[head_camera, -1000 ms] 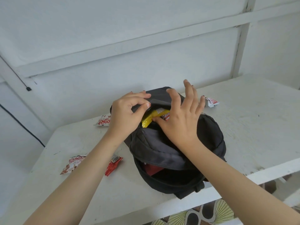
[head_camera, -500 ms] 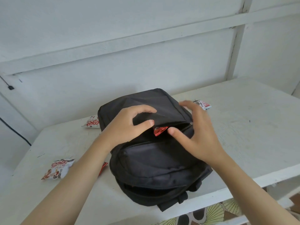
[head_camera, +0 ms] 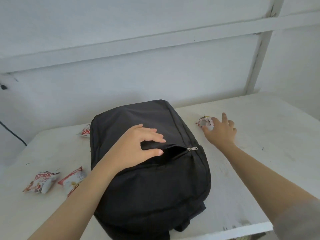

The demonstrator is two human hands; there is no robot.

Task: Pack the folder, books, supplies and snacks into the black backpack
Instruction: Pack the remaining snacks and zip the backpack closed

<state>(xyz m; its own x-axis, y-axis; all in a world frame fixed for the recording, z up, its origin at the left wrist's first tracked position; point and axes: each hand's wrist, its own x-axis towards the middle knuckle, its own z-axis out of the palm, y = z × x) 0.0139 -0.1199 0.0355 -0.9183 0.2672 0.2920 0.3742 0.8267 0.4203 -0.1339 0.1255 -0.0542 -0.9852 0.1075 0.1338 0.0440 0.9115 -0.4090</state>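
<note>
Black backpack, lengthwise toward wall, apparently

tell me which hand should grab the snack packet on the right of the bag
Right. The right hand is touching that snack packet, while the left hand grips the backpack pocket's edge, holding it open.

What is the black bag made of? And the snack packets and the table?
The backpack looks like woven synthetic cloth, matte: it sags and creases softly. Its zipper pull seems metal, silvery and shiny. The snack packets look like thin printed plastic or foil film, crinkled and slightly glossy. The table appears painted wood, white, scuffed and worn at the edge.
</note>
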